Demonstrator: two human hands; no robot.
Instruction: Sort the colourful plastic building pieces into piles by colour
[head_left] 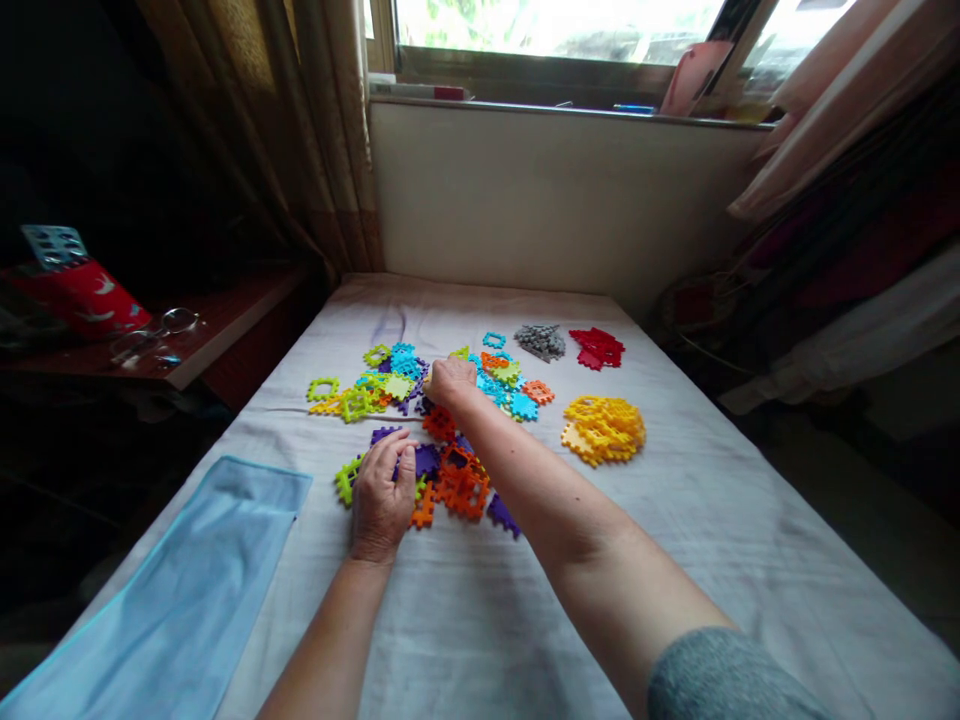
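My left hand (pixel 380 492) rests over purple and green interlocking plastic tiles at the near side of a mixed heap, its fingers extended and apart from the thumb. A purple tile (pixel 427 461) shows beside its thumb. Farther off, my right hand (pixel 452 380) is closed above the middle of the heap; its fingertips and anything in them are hidden. Around it lie blue tiles (pixel 523 406), lime tiles (pixel 355 404) and a red-orange tile (pixel 439 425). Several orange tiles (pixel 463 484) sit between the left hand and the right forearm.
Sorted piles stand on the right of the white sheet (pixel 675 560): yellow tiles (pixel 604 430), red tiles (pixel 597 347) and small grey pieces (pixel 540 342). A light blue cloth bag (pixel 187 570) lies at left. Glasses (pixel 178 320) rest on a side table (pixel 225 320).
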